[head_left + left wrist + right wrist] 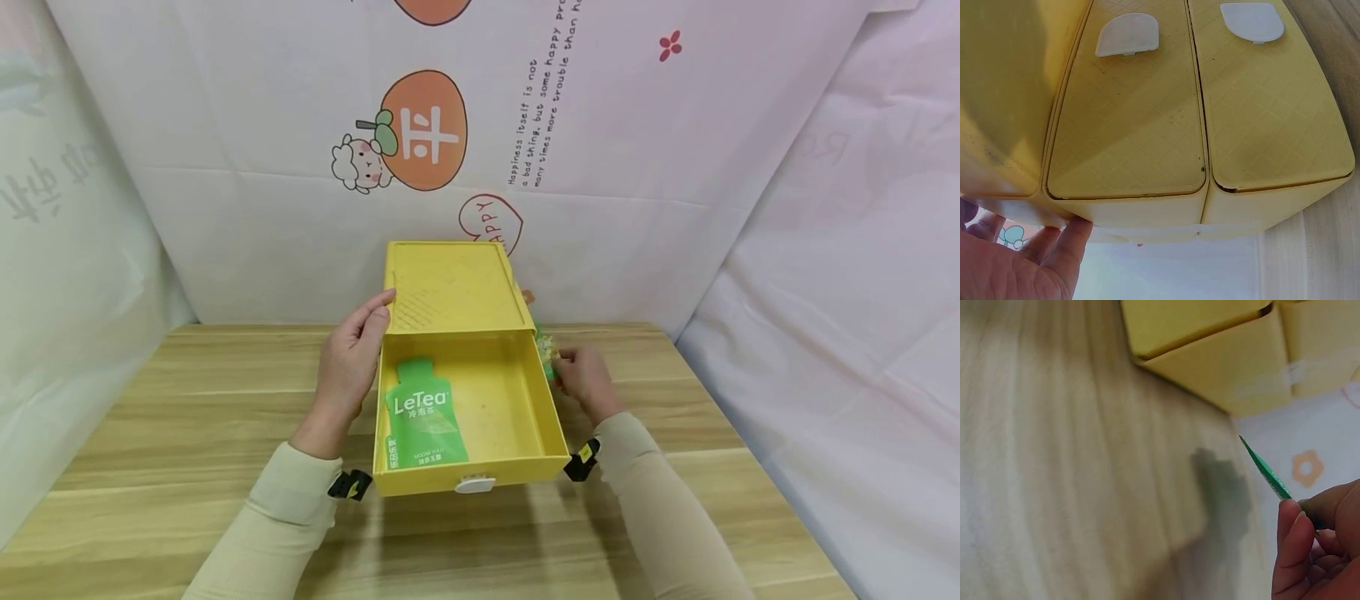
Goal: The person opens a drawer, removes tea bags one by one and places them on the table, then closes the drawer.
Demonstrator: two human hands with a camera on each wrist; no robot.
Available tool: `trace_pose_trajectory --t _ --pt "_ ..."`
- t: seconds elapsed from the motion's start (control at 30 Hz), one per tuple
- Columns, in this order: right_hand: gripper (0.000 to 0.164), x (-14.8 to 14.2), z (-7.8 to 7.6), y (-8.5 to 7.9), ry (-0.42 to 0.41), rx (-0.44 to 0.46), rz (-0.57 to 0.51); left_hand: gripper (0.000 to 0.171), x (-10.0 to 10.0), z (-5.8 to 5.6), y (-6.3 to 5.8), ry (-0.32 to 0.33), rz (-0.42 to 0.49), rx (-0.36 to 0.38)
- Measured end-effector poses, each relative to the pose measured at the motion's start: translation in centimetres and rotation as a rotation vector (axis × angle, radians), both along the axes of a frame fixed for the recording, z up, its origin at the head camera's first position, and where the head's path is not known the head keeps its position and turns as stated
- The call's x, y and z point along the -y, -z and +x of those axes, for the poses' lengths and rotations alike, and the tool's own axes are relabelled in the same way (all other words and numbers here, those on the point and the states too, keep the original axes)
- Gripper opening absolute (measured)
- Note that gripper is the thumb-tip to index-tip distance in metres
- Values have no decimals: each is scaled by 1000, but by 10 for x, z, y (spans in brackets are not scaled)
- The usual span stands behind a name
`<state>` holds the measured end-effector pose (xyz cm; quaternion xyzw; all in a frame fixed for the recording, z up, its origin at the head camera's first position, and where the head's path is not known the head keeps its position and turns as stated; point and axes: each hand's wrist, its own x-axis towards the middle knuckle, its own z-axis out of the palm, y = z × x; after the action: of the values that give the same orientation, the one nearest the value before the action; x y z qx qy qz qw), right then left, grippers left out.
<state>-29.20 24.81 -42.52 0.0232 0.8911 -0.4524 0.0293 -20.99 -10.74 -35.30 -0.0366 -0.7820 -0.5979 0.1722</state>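
A yellow drawer cabinet (457,287) stands on the table with its top drawer (495,400) pulled out. Flat in the drawer, on its left side, lies a green LeTea packet (423,421). My left hand (352,358) touches the cabinet's left side; in the left wrist view, extended fingers (1072,250) press against that side. Beyond the cabinet's right side, my right hand (587,379) pinches a small green packet (547,354) with yellowish print. The right wrist view shows this packet (1265,470) edge-on between thumb and fingers, above the table and apart from the cabinet.
Below the pulled-out drawer, two more drawer fronts (1129,119) with white handles (1254,22) are closed. A wooden table (225,433) carries the cabinet. Behind it hangs a white printed cloth (262,100), with more cloth (847,250) at both sides.
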Motion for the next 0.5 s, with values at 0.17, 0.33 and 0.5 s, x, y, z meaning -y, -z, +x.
trace_pose_trajectory --t 0.17,0.33,0.5 --pt "26 -1 2 10 21 29 41 47 0 1 -1 -4 0 3" --pt "35 -2 3 17 52 44 90 47 -1 1 -1 -8 5 -3" --pt "23 -5 2 24 53 69 111 47 -1 1 0 -10 5 -2"
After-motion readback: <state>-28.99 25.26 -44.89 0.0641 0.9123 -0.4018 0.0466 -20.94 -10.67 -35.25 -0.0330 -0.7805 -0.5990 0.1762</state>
